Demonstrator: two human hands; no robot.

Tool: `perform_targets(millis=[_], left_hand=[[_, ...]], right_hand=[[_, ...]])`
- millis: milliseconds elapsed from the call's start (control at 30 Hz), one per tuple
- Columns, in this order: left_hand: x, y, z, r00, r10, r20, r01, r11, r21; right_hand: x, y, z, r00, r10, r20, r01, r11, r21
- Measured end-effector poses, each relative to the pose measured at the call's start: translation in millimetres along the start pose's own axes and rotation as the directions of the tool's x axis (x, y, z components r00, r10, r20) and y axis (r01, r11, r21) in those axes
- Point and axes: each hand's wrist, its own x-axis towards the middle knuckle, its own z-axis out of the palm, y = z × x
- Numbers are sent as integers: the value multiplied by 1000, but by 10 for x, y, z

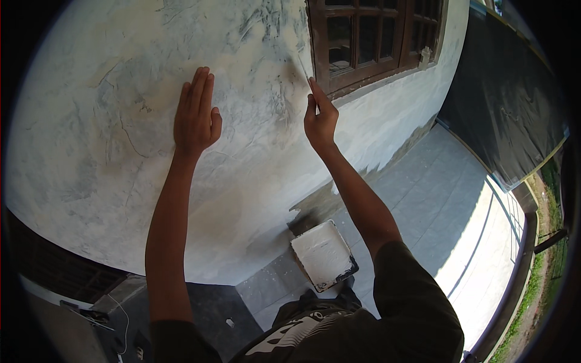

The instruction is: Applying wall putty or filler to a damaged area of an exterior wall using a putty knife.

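My left hand [197,113] is raised in front of the patchy white wall [242,175], its palm toward the surface and its fingers stretched out. It holds nothing; whether it touches the wall or hovers just off it, I cannot tell. Up by the lower left corner of the brown window frame [321,63], my right hand [322,118] is closed round a slim tool with a thin pale end [304,65]. That end points up along the strip of wall beside the frame. My fingers hide the handle, and the tool's exact kind does not show.
Near my feet, a paint tray [324,254] coated in white stands on the grey tiled floor [417,175]. A dark sheet [508,97] hangs at the right. Lower left are a dark slatted opening [57,257] and a white cable [126,320].
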Motion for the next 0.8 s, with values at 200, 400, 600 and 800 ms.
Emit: perform_targets(millis=[200, 400, 600, 800], left_hand=[[26, 20, 38, 1000, 5, -3, -5, 1000, -7], [5, 0, 37, 1000, 2, -10, -2, 1000, -6], [-23, -6, -14, 998, 17, 56, -18, 1000, 16], [-77, -64, 6, 999, 36, 2, -36, 998, -57]], right_hand=[[-261, -48, 512, 968, -206, 144, 230, 957, -179], [-1725, -101, 143, 745, -96, 660, 141, 990, -15], [-1849, -106, -459, 747, 150, 648, -287, 952, 110], [-233, -134, 153, 994, -95, 49, 98, 993, -67]])
